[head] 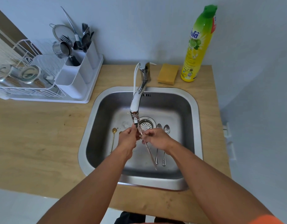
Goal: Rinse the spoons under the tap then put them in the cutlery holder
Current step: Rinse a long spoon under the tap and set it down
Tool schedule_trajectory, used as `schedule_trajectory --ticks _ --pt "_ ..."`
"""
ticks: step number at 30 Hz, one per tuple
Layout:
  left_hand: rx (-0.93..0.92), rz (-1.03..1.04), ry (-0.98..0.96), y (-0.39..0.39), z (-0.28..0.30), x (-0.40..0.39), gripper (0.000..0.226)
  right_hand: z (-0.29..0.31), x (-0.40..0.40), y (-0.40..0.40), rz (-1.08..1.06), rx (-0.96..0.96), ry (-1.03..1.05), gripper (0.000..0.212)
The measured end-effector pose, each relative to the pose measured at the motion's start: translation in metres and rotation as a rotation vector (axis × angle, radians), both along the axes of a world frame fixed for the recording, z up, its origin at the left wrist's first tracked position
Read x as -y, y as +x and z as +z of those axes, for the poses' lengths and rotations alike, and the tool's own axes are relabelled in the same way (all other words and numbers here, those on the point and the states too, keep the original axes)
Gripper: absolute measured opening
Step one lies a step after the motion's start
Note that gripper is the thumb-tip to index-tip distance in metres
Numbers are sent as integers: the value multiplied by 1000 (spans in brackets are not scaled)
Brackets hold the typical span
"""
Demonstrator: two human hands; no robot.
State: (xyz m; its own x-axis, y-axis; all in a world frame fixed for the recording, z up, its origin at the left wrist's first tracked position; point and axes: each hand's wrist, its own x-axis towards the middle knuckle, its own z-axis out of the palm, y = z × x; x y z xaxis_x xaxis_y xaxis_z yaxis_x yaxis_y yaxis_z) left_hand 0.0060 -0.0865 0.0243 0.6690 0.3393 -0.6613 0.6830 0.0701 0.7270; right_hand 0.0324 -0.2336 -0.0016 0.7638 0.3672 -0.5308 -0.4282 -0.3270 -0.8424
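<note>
Both my hands meet under the tap over the steel sink. My right hand grips a slim spoon whose handle slants down toward me; its bowl is up under the spout. My left hand pinches the spoon's bowl end. Water looks to be running on it, though blur makes this unsure. Two silver spoons lie side by side in the basin right of the drain. A gold spoon lies at the basin's left. The white cutlery holder stands at the back left with forks and utensils in it.
A white dish rack with glass jars adjoins the cutlery holder on the wooden counter. A yellow sponge and a tall yellow-green dish soap bottle stand behind the sink on the right. The drain strainer sits mid-basin.
</note>
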Motion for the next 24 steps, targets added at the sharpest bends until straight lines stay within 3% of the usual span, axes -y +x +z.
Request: schedule_trajectory --ticks 5,14,17,24 --pt "47 -8 -100 -11 1 0 14 1 3 1 50 40 -3 9" --pt "-74 186 -232 -8 10 15 31 3 13 -1 123 182 -147 10" --pt "-108 154 -356 -9 8 15 35 4 14 0 91 184 -117 13" --pt "-88 114 -439 -13 2 6 37 9 17 0 92 178 -34 9"
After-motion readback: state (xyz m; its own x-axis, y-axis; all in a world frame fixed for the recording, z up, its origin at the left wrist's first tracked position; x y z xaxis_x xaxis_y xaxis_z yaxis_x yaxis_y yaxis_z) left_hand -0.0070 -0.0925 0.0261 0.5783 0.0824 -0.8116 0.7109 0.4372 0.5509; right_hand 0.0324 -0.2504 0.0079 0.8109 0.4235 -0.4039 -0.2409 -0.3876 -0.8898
